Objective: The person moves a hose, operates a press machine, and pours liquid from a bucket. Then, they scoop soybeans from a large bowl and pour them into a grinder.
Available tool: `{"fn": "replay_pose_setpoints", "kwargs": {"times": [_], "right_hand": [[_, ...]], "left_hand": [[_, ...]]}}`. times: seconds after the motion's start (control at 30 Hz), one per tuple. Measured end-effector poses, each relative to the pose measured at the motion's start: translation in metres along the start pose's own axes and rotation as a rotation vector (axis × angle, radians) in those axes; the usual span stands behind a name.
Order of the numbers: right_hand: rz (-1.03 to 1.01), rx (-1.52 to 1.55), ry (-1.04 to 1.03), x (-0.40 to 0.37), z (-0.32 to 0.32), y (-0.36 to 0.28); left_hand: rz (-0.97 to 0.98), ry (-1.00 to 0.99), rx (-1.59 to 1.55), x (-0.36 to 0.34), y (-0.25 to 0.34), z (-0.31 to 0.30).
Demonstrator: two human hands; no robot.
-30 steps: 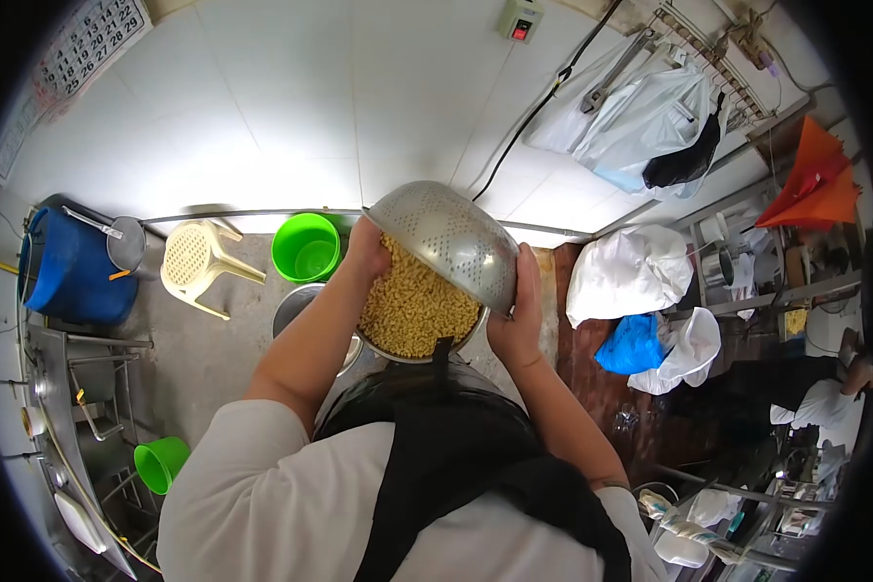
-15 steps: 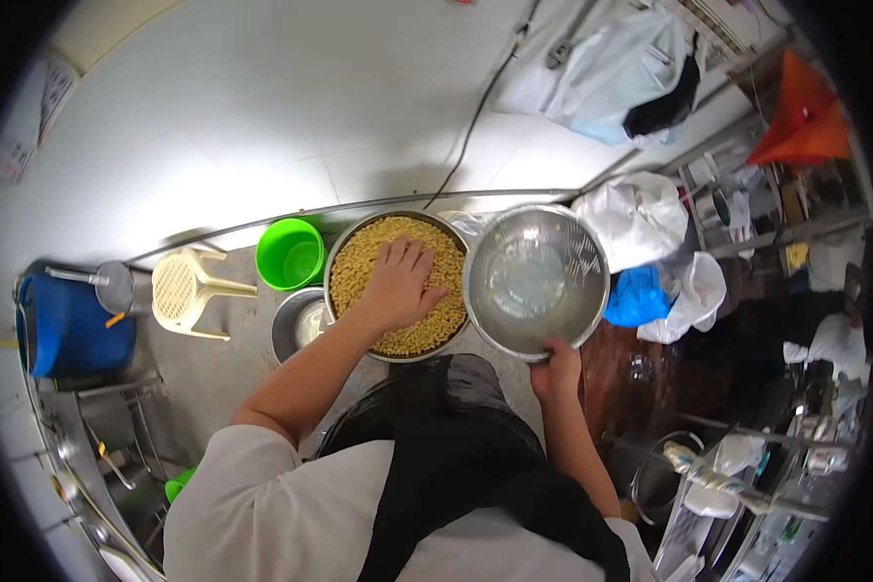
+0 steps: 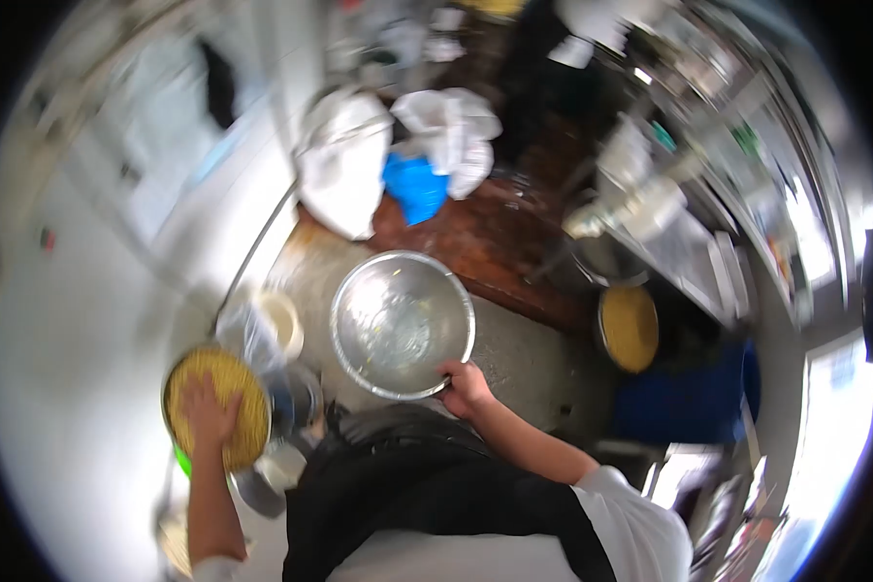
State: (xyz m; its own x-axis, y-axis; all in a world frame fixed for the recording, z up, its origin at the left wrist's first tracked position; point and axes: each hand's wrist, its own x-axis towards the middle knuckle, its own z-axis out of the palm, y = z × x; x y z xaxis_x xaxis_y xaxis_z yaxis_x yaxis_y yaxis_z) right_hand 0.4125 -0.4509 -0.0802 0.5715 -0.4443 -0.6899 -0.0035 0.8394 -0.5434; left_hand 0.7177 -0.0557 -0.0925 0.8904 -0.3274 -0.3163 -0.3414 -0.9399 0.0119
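My left hand (image 3: 210, 412) lies with fingers spread on a heap of yellow beans (image 3: 247, 393), which fills a round container at the left. What is under the palm is hidden. My right hand (image 3: 466, 388) is closed on the near rim of a wide metal basin (image 3: 403, 325). That basin is tilted, its inside facing me, with a few small yellow bits and a wet shine on it. It stands apart from the bean container, in front of my dark apron (image 3: 407, 495).
White bags (image 3: 344, 165) and a blue bag (image 3: 416, 187) rest on the reddish-brown floor ahead. Another round container with yellow contents (image 3: 629, 328) is at the right, near a blue barrel (image 3: 684, 398). A pale round tub (image 3: 279, 325) stands between the beans and the basin.
My view has turned to the right and is blurred. The metal basin, held in my right hand, has moved away from the bean container. My left hand has stayed on the beans.
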Motion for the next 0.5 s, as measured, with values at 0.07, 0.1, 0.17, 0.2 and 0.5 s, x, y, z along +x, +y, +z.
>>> {"fn": "replay_pose_setpoints", "kwargs": {"times": [0.07,0.1,0.17,0.2,0.5], "right_hand": [[-0.096,0.167,-0.031,-0.012,-0.037,-0.015],[-0.118,0.144,-0.018,-0.02,-0.056,-0.023],[-0.146,0.101,0.003,-0.035,-0.102,-0.043],[-0.183,0.166,0.019,-0.042,-0.13,-0.053],[-0.311,0.21,0.282,-0.107,-0.353,-0.077]], "left_hand": [[-0.02,-0.044,0.092,-0.004,0.008,-0.001],[0.027,-0.017,0.11,-0.007,0.007,-0.005],[0.008,0.168,0.122,-0.007,0.01,-0.009],[-0.105,0.214,0.108,-0.016,0.031,-0.019],[0.243,0.849,-0.279,0.098,0.181,0.056]]}}
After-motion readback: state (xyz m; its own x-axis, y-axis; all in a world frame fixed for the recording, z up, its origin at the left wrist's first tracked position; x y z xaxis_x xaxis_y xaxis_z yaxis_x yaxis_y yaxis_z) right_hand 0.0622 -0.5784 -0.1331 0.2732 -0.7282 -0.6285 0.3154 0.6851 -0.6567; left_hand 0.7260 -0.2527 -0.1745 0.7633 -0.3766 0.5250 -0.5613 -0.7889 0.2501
